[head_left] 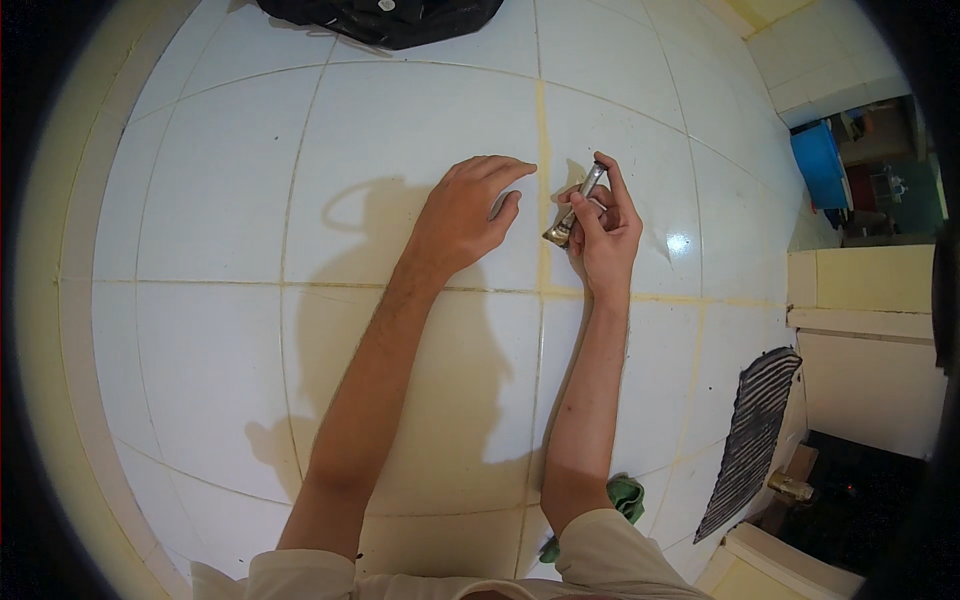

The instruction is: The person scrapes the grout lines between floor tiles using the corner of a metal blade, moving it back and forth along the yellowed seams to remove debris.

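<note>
My right hand (pixel 612 240) is closed round a small shiny metal piece with a cylindrical shaft (pixel 595 178) and a wider, darker end. It is held at a slant, the shaft's end up by my fingertip and the wide end low beside my thumb; its exact kind I cannot make out. To the left, my left hand (pixel 455 218) hovers apart from it over the tiles. Its fingers are bent and reach toward the metal piece, with the thumb apart and nothing visible in the grasp.
Pale floor tiles (pixel 400 130) with yellowish joints spread below. A black bag-like thing (pixel 400 22) lies at the far edge. On the right are a striped dark mat (pixel 750 430) and a blue tub (pixel 820 165). A green cloth (pixel 627 495) lies by my right elbow.
</note>
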A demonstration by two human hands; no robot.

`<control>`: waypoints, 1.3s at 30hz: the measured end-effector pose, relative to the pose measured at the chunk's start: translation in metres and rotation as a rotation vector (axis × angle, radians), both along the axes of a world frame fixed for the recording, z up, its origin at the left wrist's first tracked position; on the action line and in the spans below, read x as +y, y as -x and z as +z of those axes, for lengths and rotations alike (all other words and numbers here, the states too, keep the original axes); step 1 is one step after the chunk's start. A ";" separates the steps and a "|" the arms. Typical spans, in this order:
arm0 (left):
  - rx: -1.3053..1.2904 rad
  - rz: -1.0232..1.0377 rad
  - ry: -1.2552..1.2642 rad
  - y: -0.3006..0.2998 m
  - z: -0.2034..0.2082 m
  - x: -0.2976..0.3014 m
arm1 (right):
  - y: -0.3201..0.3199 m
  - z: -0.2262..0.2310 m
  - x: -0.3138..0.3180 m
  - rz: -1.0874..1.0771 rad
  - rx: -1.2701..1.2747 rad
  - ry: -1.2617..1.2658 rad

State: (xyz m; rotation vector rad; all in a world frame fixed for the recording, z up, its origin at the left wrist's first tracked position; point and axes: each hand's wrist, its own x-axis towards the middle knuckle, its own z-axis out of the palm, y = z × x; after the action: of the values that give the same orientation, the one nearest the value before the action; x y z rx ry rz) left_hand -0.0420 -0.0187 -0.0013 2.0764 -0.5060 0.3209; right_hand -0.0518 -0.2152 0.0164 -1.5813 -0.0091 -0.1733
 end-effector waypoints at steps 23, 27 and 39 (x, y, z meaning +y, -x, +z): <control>-0.029 -0.009 -0.001 -0.002 0.001 0.000 | 0.000 0.004 0.001 -0.031 0.027 0.030; -0.025 0.001 0.005 -0.001 0.001 0.001 | 0.000 0.009 0.005 -0.035 0.045 0.002; -0.014 0.001 -0.020 -0.002 0.001 0.001 | -0.002 0.005 0.004 -0.031 0.030 0.017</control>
State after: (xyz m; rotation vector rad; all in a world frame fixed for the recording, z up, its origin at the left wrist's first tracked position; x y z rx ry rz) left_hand -0.0396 -0.0182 0.0000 2.0948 -0.5183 0.3328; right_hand -0.0502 -0.2115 0.0217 -1.6011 0.0373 -0.1742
